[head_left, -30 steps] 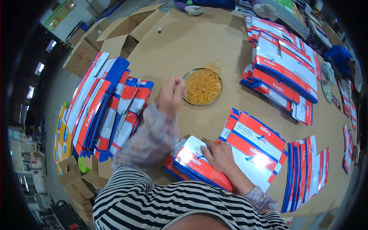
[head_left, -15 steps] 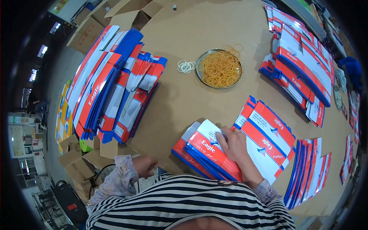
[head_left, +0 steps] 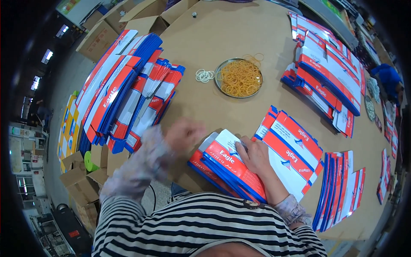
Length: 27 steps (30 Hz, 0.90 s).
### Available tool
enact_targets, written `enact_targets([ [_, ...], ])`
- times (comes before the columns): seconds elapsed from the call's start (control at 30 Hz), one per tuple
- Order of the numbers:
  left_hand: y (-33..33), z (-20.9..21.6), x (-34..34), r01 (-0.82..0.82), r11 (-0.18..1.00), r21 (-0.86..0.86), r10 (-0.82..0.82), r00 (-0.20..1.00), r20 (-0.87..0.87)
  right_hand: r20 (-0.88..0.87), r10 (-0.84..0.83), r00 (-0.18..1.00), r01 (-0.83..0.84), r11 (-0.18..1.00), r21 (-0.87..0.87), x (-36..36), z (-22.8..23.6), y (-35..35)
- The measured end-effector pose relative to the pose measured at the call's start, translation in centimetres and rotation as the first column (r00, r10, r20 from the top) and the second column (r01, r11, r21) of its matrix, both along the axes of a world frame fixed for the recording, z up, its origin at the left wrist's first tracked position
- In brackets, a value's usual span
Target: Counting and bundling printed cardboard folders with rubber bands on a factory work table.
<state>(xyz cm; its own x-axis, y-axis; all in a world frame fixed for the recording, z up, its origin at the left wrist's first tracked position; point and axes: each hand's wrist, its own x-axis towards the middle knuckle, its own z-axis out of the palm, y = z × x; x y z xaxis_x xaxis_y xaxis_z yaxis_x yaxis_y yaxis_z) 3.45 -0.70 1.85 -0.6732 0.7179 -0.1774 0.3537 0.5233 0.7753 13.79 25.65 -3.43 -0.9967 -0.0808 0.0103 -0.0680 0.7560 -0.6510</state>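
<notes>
A small stack of flat folded cartons (head_left: 228, 167), red, white and blue, lies in front of me near the table's front edge. My right hand (head_left: 255, 157) grips the stack at its right side, the thumb across the top carton and the other fingers bent and partly hidden. Just left of the stack, my left hand (head_left: 185, 133) is raised and smeared by motion. Its fingers cannot be made out, nor whether anything is in them. Beside my right hand, more flat cartons (head_left: 289, 147) lie with their printed panels up.
A metal dish (head_left: 218, 83) heaped with orange rubber bands (head_left: 240, 78) stands mid-table, white bands (head_left: 204, 76) beside it. Tall carton stacks stand at left (head_left: 112, 99) and far right (head_left: 327, 64); a leaning row (head_left: 336, 184) sits near right. Open cardboard boxes (head_left: 83, 182) flank the table's left edge.
My left hand has risen from beside my body at the table's front edge, moving up and right toward the carton stack. My right hand stays on the stack.
</notes>
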Motion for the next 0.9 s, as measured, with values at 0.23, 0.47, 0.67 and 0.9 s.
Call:
enact_targets([
  [0.23, 11.2, -6.9, -18.7, -0.327, 0.927, 0.186, 0.376, 0.829, -0.415, 0.017, 0.044, 0.999, -0.044, 0.998, 0.033, -0.1, -0.5, -0.2],
  [0.47, 15.6, -8.0, -23.4, -0.370, 0.915, -0.159, 0.246, 0.825, -0.508, 0.054, 0.025, 0.998, -0.024, 1.000, -0.014, -0.2, -0.4, 0.3],
  [0.67, 14.8, -8.5, -26.4, -0.317, 0.945, -0.078, 0.277, 0.905, -0.322, 0.048, 0.053, 0.997, -0.053, 0.998, -0.017, -0.4, 0.1, 0.6],
  [0.9, 15.2, -9.0, -29.4, -0.165, 0.980, -0.108, 0.100, 0.886, -0.452, 0.002, 0.063, 0.998, -0.063, 0.994, -0.085, -0.6, 0.1, 0.4],
])
